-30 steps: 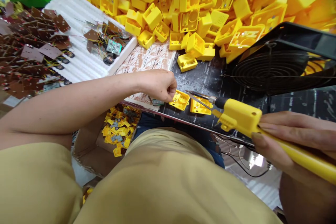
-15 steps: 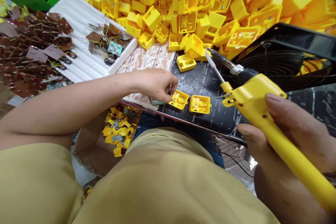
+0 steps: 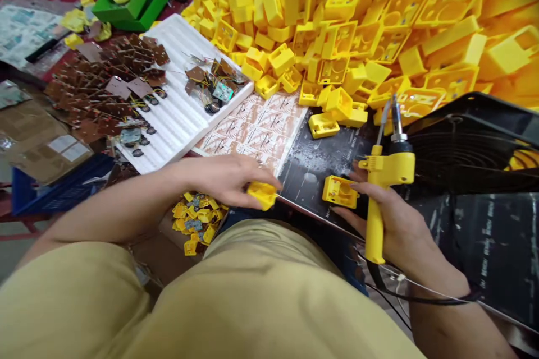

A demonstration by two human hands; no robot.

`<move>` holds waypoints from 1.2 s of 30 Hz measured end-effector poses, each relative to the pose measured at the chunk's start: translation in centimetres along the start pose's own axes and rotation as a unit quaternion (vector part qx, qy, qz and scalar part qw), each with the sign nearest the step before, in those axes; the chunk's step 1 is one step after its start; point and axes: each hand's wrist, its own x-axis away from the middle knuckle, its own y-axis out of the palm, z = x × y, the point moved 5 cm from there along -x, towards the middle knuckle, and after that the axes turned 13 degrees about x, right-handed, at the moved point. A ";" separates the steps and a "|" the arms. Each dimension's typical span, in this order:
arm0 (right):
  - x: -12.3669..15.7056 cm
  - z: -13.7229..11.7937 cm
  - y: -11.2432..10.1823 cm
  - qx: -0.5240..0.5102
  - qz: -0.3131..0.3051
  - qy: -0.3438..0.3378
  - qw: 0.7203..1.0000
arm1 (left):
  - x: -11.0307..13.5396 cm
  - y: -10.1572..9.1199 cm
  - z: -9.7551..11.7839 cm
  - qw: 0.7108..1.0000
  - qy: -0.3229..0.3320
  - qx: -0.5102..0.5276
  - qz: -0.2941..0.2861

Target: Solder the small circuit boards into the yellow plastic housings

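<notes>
My left hand (image 3: 225,179) is closed on a small yellow plastic case (image 3: 263,196), held tilted at the front edge of the bench. Wrapped in my right hand (image 3: 400,224) is a yellow soldering gun (image 3: 381,190), its metal tip and thin feed tube pointing up and away from me. The thumb and fingertips of that same hand reach around a second yellow case (image 3: 340,192), which lies open side up on the black bench top (image 3: 305,182). Whether those fingertips press on the case, I cannot tell.
A heap of yellow cases (image 3: 337,39) covers the back. A black fan (image 3: 463,134) stands at right. On the left, a white foam tray (image 3: 168,118) bears brown circuit boards (image 3: 113,84) and wired parts. Below the bench edge, a carton holds yellow cases with grey parts (image 3: 197,219).
My left hand has lifted one case off the bench toward the edge. My right hand has moved left and forward to the other case, with the soldering gun turned more upright. The view has shifted left.
</notes>
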 end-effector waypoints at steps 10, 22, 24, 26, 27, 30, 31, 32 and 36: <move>-0.6 -1.5 0.9 0.042 0.058 -0.048 0.996 | -0.8 -16.5 -7.7 0.873 -0.212 -0.215 0.382; -0.6 -1.4 1.0 0.097 0.073 -0.028 0.992 | 3.5 -23.1 -3.2 0.802 -0.120 0.017 0.585; -0.7 -1.6 0.9 0.105 0.076 -0.030 0.991 | 2.5 -22.9 -3.1 0.806 -0.068 0.075 0.583; -0.9 -1.7 0.8 0.110 0.079 -0.036 0.990 | 0.9 -21.3 -3.2 0.835 -0.049 0.108 0.538; -1.0 -1.8 0.7 0.112 0.080 -0.040 0.990 | -0.2 -19.9 -3.2 0.861 -0.047 0.108 0.494; -1.1 -2.0 0.6 0.118 0.079 -0.045 0.989 | -3.3 -14.2 -3.3 0.934 -0.044 0.032 0.352; -1.1 -2.0 0.6 0.120 0.079 -0.045 0.989 | -4.0 -12.3 -3.2 0.947 -0.037 -0.001 0.319; -1.1 -2.0 0.6 0.123 0.079 -0.045 0.988 | -4.5 -10.7 -3.1 0.955 -0.022 -0.056 0.291; -0.9 -1.9 0.7 0.128 0.080 -0.041 0.988 | -4.7 -8.5 -3.1 0.945 0.028 -0.111 0.307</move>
